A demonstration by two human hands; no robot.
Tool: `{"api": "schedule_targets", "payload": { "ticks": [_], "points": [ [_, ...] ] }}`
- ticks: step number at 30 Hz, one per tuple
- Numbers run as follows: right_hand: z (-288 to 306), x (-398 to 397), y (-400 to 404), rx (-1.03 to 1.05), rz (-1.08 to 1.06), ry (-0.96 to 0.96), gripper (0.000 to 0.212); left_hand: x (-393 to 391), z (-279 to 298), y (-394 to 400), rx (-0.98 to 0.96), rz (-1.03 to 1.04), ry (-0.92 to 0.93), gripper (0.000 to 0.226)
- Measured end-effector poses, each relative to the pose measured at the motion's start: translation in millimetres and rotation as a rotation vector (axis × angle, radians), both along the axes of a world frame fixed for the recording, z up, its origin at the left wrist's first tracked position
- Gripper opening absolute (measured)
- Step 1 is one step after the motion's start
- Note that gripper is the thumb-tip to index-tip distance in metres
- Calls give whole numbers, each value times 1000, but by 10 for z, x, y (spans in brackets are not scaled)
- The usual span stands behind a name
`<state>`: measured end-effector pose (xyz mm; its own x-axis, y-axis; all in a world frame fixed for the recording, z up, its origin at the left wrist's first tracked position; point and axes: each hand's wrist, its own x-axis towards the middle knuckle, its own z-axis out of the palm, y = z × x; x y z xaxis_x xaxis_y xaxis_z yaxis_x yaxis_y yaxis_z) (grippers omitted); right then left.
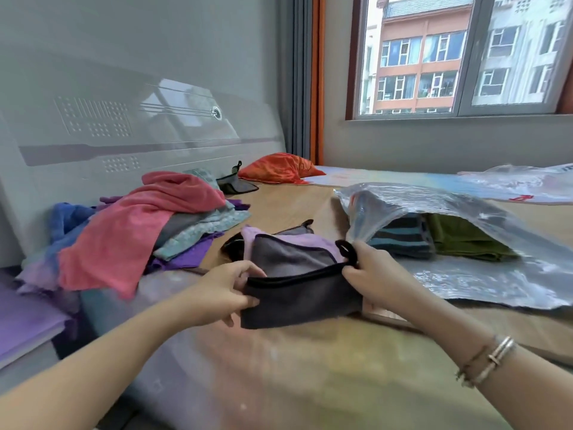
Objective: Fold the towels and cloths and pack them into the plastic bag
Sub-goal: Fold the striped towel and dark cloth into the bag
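Nearest us, both hands are on the grey cloth (302, 297) w/ black trim. Our left hand (224, 294) pinches its left end, thumb on top & fingers curled under; our right hand (373, 279) clamps the right end by the black hanging loop (347, 248). The cloth is stretched between them, raised a little off the surface, near edge hanging down; its far part, lilac on the other face, lies behind.

Step in hand, as we judge it: folding this cloth, prob. mid-fold, not yet packed. Next move calls for bringing the held edge over onto the rest, keeping edges aligned & the loop tucked, then flattening before it goes in.

Just beyond our right hand sits the plastic bag (465, 212), mouth facing us & propped open, w/ a striped towel (400, 240) and an olive green towel (465, 240) already folded inside, side by side. Room on top, we reckon.

Left & further back: the unfolded pile (130, 231), pink towel on top, teal, purple & blue under it, so plenty left to do. Farther still, an orange cloth (276, 170) and a dark cloth (234, 183) near the headboard (124, 125); window (459, 54) at back
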<state>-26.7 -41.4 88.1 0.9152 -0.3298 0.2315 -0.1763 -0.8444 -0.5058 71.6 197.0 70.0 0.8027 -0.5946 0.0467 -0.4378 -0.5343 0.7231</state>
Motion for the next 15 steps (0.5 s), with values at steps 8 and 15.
{"api": "schedule_targets", "payload": {
  "ticks": [8, 15],
  "points": [
    [173, 984, -1, 760, -173, -100, 68, 763, 139, -422, -451, 340, -101, 20],
    [-505, 1013, 249, 313, 101, 29, 89, 870, -426, -504, -135, 464, -12, 32]
  ]
}}
